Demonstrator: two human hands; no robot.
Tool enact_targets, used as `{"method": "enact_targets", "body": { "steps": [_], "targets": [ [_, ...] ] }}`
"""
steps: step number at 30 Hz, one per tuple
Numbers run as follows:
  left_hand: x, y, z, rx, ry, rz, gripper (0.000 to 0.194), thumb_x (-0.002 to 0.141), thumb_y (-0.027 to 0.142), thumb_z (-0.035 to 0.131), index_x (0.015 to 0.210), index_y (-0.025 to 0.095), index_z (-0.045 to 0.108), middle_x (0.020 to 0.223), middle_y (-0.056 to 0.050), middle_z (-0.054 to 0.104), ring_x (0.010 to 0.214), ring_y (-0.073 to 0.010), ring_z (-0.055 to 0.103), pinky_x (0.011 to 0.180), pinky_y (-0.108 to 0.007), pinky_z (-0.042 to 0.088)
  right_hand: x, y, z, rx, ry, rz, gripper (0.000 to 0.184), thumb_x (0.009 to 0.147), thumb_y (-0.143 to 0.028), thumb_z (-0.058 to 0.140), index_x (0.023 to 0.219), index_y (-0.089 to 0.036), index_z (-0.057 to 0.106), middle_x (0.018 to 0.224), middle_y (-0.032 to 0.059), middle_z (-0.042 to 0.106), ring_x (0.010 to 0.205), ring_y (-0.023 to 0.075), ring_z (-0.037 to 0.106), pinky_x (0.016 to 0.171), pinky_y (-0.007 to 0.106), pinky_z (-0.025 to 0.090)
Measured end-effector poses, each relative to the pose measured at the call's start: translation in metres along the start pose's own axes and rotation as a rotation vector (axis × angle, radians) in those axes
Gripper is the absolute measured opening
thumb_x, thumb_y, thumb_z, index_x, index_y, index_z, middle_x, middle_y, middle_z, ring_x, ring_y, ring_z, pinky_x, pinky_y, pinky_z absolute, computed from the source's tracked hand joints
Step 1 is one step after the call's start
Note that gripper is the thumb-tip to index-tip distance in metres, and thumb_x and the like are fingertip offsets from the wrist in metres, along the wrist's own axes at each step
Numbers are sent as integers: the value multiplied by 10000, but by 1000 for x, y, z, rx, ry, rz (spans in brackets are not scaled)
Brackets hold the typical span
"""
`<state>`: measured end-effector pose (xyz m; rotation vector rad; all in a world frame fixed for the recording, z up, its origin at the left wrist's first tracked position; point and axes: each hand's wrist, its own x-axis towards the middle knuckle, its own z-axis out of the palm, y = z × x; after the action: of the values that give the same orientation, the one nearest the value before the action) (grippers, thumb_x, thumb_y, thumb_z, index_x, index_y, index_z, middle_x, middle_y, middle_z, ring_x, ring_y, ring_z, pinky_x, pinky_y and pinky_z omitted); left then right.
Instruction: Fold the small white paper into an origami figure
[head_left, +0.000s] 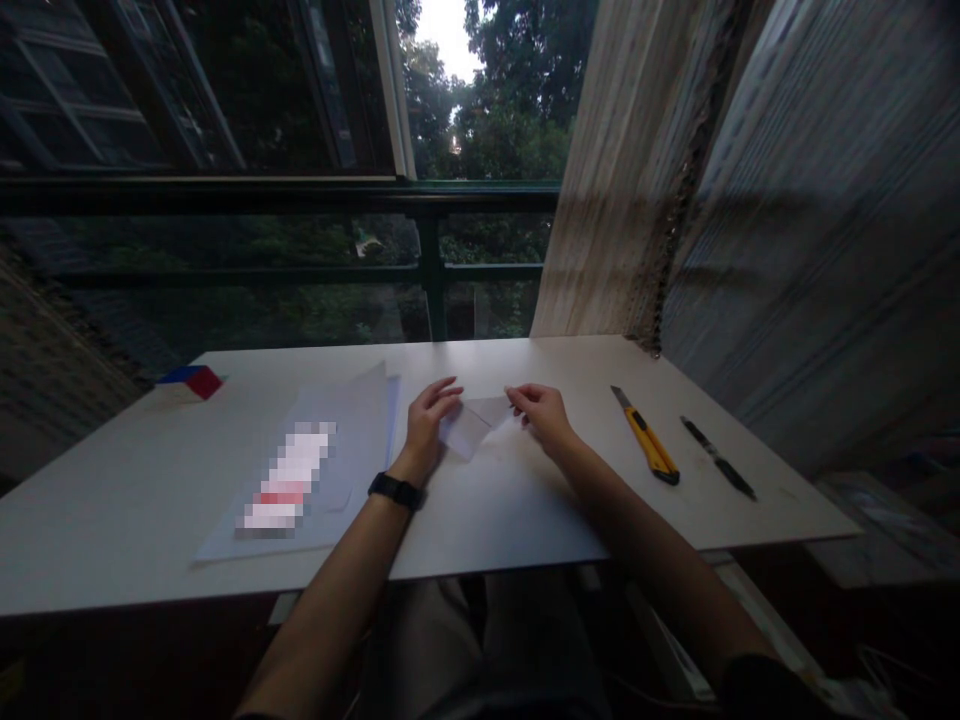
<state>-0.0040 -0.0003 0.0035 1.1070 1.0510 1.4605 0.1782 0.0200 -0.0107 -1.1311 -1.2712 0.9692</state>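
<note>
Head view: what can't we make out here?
All in the head view:
- Small paper, left end: behind the left hand.
- Its right end: behind the fingers of the right hand; exact finger contact too small to tell.
- Print on the sheets: masked by a pixelated block.
- Pen, any lettering: too small and dark.
- Left forearm, upper end: cut off by the bottom edge.

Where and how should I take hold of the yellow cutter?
Probably pinch the yellow handle across its width, coming from the near side. The cutter lies flat at a slant, its narrow metal end pointing away and its dark butt end nearest.
</note>
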Motion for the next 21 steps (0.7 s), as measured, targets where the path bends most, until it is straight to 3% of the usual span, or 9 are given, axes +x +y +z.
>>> {"method": "enact_targets", "body": {
  "steps": [3,7,14,21],
  "targets": [
    [-1,-6,1,97,-176,-50,540,549,123,656,1088,145,621,1030,-107,651,804,-181,601,660,-255,438,1,1,0,-21,29,-8,345,625,-472,660,645,-129,627,485,0,550,406,84,452,354,203,310],
    [-5,-9,2,213,-283,-93,510,543,140,694,1052,137,654,962,-96,675,670,-143,582,593,-239,425,1,1,1,12,40,-2,348,615,-470,672,663,-128,631,459,-11,531,395,85,449,349,203,314],
    [-4,-12,1,248,-175,-89,389,599,320,715,911,88,701,668,-64,665,492,-86,470,442,-197,304,-1,-4,3,200,-58,89,430,677,-530,590,784,-119,653,521,-14,510,410,86,493,323,185,321],
    [-7,-8,5,194,-153,-158,350,577,388,735,730,78,682,583,-31,616,473,-81,477,418,-187,303,-4,-9,0,216,-85,125,266,607,-302,635,797,-121,672,575,7,570,457,92,532,345,167,334]
  ]
}}
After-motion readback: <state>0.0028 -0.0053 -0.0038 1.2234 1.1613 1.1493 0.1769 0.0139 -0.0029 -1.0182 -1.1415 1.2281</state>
